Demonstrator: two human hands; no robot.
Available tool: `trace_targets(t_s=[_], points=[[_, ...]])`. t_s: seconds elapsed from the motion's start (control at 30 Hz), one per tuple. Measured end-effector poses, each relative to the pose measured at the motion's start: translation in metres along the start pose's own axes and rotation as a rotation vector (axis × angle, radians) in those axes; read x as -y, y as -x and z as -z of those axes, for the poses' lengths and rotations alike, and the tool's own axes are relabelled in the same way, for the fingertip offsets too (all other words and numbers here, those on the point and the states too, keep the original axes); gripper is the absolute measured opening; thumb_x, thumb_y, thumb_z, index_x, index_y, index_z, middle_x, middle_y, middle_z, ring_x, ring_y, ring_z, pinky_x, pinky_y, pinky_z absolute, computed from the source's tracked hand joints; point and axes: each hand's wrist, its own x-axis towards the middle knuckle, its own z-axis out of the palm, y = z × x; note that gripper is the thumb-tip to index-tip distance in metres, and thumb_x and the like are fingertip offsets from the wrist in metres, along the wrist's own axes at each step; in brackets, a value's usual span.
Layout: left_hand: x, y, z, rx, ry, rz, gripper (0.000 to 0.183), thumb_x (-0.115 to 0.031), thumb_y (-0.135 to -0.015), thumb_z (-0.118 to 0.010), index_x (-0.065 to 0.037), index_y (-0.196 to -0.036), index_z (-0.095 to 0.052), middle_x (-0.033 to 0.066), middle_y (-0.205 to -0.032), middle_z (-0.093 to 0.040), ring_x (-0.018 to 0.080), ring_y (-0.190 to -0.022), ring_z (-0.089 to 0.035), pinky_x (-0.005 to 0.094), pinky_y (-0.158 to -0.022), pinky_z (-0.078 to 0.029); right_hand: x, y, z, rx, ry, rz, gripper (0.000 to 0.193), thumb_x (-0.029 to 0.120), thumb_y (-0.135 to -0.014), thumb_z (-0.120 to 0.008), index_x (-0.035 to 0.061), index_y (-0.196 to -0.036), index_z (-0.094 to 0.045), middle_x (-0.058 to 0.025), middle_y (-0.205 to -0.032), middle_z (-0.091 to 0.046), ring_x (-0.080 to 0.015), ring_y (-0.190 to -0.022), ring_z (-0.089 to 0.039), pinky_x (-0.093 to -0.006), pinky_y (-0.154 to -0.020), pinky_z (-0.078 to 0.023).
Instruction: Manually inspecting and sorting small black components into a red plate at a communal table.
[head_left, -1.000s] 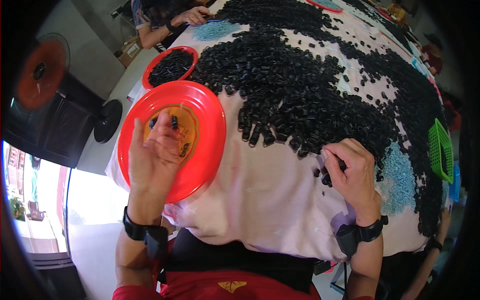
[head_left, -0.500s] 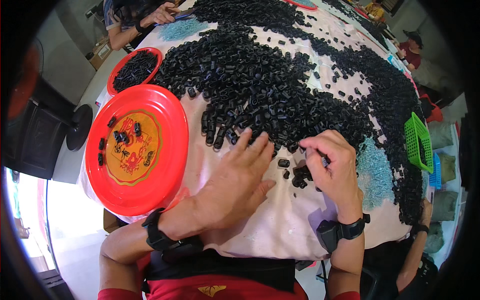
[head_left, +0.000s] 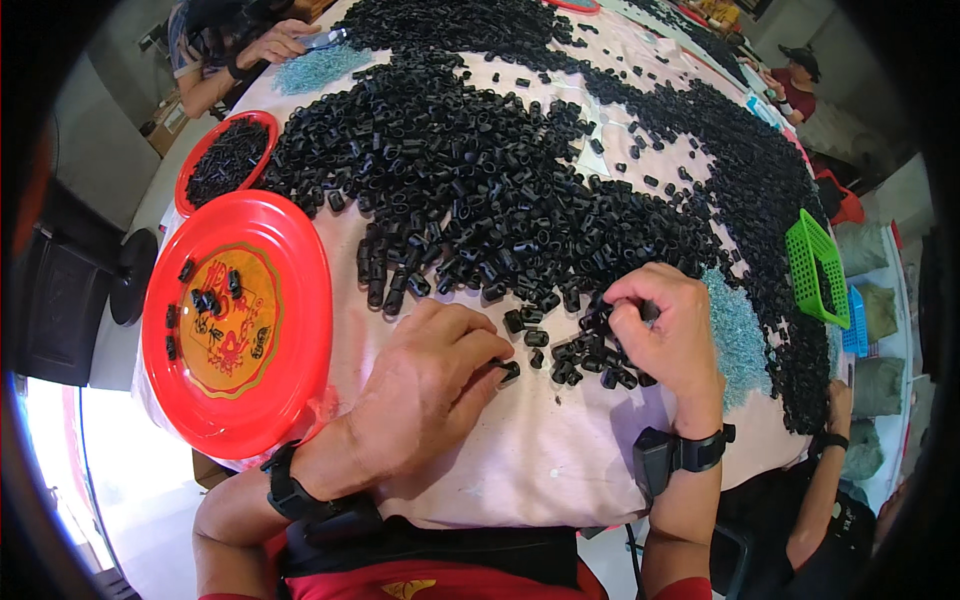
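A large heap of small black tubular plastic parts spreads over the pale cloth before me. Below its near edge, my left hand is closed, thumb and fingers pinching a small black plastic part. My right hand has its fingers curled around a black part, mostly hidden by the fingers. Between the hands lies a loose cluster of the same parts. To the left, a round red tray with a yellow patterned centre carries several black parts.
Behind the tray stands a red bowl of thin black pieces. Pale-blue small pieces lie right of my right hand. Farther right is a green basket. Co-workers' hands show at the far left, and another person's arm at the right edge.
My left hand has drawn back from the heap's edge and gone from spread fingers to a pinch. More black parts lie loose between my hands. The view has shifted slightly.
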Motion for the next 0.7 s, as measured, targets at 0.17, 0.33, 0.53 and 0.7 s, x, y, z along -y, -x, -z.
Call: trace_targets(t_s=[0.17,0.33,0.53,0.7], points=[[0.013,0.001,-0.005,-0.005,0.042,-0.002,0.033,-0.007,-0.087,-0.075,-0.002,-0.119,-0.071,0.0188,-0.119,-0.062,0.0348,-0.108,-0.062,0.0415,-0.093,-0.051,-0.004,0.002,0.004,0.193,-0.036,0.078,0.011,0.01,-0.076,-0.069,0.0044,-0.083,-0.075,-0.0097,-0.072,-0.068,-0.0248,-0.063,-0.066,-0.0362,-0.059,-0.051],[0.009,0.0,0.0,-0.01,0.08,0.014,0.033,-0.008,-0.086,-0.076,-0.002,-0.119,-0.072,0.0185,-0.12,-0.061,0.034,-0.108,-0.062,0.041,-0.093,-0.052,0.005,0.001,0.006,0.06,-0.107,-0.093,0.011,0.009,-0.078,-0.068,0.003,-0.084,-0.075,-0.0108,-0.076,-0.071,-0.0238,-0.062,-0.067,-0.0346,-0.057,-0.051],[0.011,0.001,-0.002,-0.007,0.058,-0.002,0.033,-0.009,-0.085,-0.078,-0.004,-0.117,-0.074,0.0172,-0.116,-0.061,0.0315,-0.103,-0.062,0.0396,-0.087,-0.052,-0.013,0.005,0.031,0.142,-0.065,-0.279,0.008,0.01,-0.076,-0.07,0.0031,-0.077,-0.073,-0.0091,-0.059,-0.065,-0.0184,-0.052,-0.063,-0.031,-0.054,-0.047],[0.009,0.001,0.004,-0.03,0.128,0.179,0.034,-0.012,-0.082,-0.081,-0.005,-0.115,-0.075,0.0157,-0.11,-0.062,0.0298,-0.102,-0.06,0.0387,-0.084,-0.051,-0.001,0.004,0.026,0.273,-0.039,-0.226,0.008,0.012,-0.076,-0.074,0.0067,-0.082,-0.075,-0.0078,-0.062,-0.066,-0.0204,-0.054,-0.065,-0.0326,-0.054,-0.048]])
